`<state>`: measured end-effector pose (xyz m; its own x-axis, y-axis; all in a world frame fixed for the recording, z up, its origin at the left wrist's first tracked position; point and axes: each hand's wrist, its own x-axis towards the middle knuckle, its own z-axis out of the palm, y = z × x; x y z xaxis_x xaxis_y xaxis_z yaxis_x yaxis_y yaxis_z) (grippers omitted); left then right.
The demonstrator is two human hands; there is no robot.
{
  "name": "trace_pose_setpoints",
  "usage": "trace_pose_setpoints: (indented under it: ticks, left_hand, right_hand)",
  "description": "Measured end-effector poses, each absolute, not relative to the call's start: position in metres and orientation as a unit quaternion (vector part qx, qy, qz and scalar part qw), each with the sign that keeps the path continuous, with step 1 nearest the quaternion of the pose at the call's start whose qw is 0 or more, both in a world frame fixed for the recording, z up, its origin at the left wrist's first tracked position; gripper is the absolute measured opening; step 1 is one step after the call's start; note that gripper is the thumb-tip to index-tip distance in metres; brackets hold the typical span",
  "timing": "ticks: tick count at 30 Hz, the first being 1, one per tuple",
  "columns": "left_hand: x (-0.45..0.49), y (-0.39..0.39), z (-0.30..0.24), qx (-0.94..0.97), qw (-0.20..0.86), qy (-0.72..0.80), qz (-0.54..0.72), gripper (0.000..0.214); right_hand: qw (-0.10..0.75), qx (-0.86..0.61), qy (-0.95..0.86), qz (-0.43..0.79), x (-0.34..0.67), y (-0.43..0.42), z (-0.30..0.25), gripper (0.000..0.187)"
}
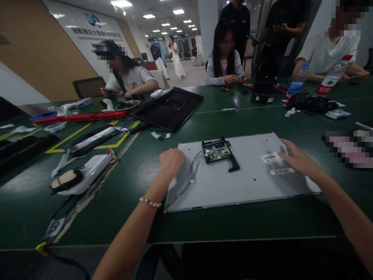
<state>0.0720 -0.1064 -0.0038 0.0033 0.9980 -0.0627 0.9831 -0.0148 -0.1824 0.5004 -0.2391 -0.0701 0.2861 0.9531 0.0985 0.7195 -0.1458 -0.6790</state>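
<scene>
A flat, silver-grey display panel [224, 190] lies back side up in front of me. Near its far edge sits a green circuit board [217, 153] in a black bracket [234, 164]. Thin grey cables [194, 169] run from the board toward the panel's left side. My left hand [171, 160] is closed around the far left corner, its fingertips hidden. At the far right corner, my right hand [297, 159] grips the panel's edge, thumb over the top beside two white labels [282, 171].
A black monitor shell [171, 109] lies beyond the panel. To the left are a white device [93, 173], a long black piece [96, 139] and yellow tape lines. Plastic bottles [298, 79] and a black bundle [310, 103] stand at the far right. Several people sit or stand across the table.
</scene>
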Motion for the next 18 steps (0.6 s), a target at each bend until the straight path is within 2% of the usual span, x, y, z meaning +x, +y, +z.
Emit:
trace_pose_setpoints:
  ticks: [3, 7, 14, 16, 18]
  left_hand:
    - [0.074, -0.107, -0.005, -0.714, 0.042, -0.694, 0.083, 0.044]
    - [0.076, -0.106, -0.006, -0.72, 0.036, -0.688, 0.082, 0.044]
    - [0.078, -0.112, 0.001, -0.71, 0.052, -0.7, 0.052, 0.04]
    - [0.08, -0.112, 0.0, -0.723, 0.076, -0.687, -0.001, 0.041]
    - [0.083, -0.11, -0.004, -0.774, 0.058, -0.626, -0.083, 0.047]
  right_hand:
    - [0.223, -0.713, -0.661, 0.07, 0.503, -0.237, -0.087, 0.064]
    - [0.134, -0.712, -0.689, 0.005, 0.509, -0.235, -0.104, 0.06]
    - [0.106, -0.717, -0.689, -0.014, 0.515, -0.236, -0.111, 0.059]
    - [0.099, -0.721, -0.685, -0.012, 0.514, -0.236, -0.111, 0.06]
    - [0.092, -0.725, -0.683, -0.008, 0.514, -0.237, -0.111, 0.062]
